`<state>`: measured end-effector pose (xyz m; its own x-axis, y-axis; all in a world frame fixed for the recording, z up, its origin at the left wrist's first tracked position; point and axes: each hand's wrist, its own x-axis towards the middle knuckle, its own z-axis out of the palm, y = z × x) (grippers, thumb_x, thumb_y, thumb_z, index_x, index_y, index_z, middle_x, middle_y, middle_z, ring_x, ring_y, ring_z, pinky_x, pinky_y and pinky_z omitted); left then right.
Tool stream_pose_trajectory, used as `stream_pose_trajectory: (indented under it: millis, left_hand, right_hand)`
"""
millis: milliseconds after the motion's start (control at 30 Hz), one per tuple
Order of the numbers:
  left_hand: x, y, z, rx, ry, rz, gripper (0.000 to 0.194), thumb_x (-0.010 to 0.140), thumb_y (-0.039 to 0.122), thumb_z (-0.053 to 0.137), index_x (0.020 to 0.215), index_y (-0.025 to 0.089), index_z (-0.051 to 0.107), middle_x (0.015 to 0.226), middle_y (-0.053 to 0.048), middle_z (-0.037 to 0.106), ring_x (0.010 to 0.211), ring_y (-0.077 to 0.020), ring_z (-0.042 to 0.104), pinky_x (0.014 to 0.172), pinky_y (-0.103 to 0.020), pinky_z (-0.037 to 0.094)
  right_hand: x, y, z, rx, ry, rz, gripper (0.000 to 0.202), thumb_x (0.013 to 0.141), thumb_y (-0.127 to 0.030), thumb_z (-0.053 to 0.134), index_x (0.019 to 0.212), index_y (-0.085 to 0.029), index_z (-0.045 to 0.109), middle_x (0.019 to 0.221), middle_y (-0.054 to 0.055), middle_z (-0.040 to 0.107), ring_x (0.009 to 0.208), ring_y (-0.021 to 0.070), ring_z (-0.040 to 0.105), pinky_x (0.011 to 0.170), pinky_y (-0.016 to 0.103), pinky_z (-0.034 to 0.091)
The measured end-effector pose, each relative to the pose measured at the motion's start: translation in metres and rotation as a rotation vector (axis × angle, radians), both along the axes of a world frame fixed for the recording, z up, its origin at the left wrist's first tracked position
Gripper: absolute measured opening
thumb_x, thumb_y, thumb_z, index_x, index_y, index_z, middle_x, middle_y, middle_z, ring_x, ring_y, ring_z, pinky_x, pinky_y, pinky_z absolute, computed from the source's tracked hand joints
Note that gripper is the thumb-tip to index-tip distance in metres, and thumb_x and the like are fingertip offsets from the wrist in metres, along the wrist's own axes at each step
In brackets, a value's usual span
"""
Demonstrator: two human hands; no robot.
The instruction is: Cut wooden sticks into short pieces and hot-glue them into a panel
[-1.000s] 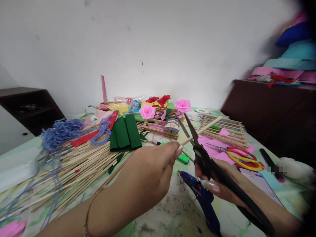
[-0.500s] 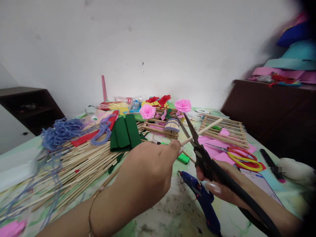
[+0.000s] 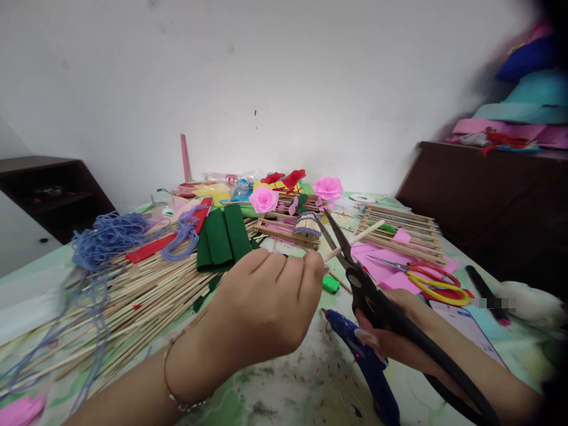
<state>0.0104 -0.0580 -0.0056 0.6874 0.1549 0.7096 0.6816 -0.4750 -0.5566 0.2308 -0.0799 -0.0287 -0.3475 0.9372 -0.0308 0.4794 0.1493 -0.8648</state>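
Note:
My left hand is closed on a thin wooden stick, whose pale end sticks out to the upper right. That stick lies between the parted blades of black scissors. Around the scissors' handles my right hand is closed, thumb and fingers wrapped on the black grips. Below the blades a blue glue gun lies on the table, its nozzle toward my left hand. A bright green object shows just behind the left hand's knuckles.
Many wooden sticks spread on the left, with blue yarn and green folded paper. Pink paper flowers stand at the back. A stick raft, red-and-yellow scissors and a phone lie right.
My left hand has rolled slightly, showing more knuckles, and the stick's free end has shifted a little left and down. The scissor blades remain apart around it.

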Motion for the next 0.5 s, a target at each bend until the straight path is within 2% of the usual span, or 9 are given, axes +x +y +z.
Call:
stream_pose_trajectory:
  millis: [133, 300, 500]
  left_hand:
    - [-0.001, 0.004, -0.007, -0.113, -0.090, -0.040, 0.009, 0.090, 0.014, 0.049, 0.091, 0.011, 0.057, 0.055, 0.002, 0.054, 0.048, -0.0140, 0.048, 0.048, -0.030, 0.032]
    - [0.000, 0.005, -0.011, -0.322, -0.250, -0.104, 0.015, 0.089, 0.013, 0.043, 0.087, 0.013, 0.058, 0.054, 0.001, 0.056, 0.046, -0.0154, 0.049, 0.046, -0.030, 0.030]
    - [-0.003, 0.001, -0.003, -0.692, -0.317, -0.140, 0.021, 0.090, 0.017, 0.041, 0.073, 0.017, 0.054, 0.054, 0.002, 0.052, 0.049, -0.0121, 0.050, 0.047, -0.025, 0.032]
  right_hand:
    - [-0.001, 0.003, -0.007, -0.129, 0.102, 0.013, 0.035, 0.072, -0.040, 0.069, 0.061, -0.020, 0.043, 0.055, -0.005, 0.037, 0.050, 0.0083, 0.032, 0.045, 0.022, 0.032]
    - [-0.004, 0.004, -0.008, -0.094, 0.132, -0.033, 0.030, 0.071, -0.041, 0.072, 0.065, -0.019, 0.051, 0.058, -0.002, 0.047, 0.054, 0.0111, 0.042, 0.048, 0.024, 0.037]
    - [-0.005, 0.003, -0.008, -0.019, 0.076, -0.048, 0.025, 0.072, -0.039, 0.071, 0.065, -0.021, 0.055, 0.058, 0.000, 0.053, 0.053, 0.0128, 0.047, 0.047, 0.025, 0.040]
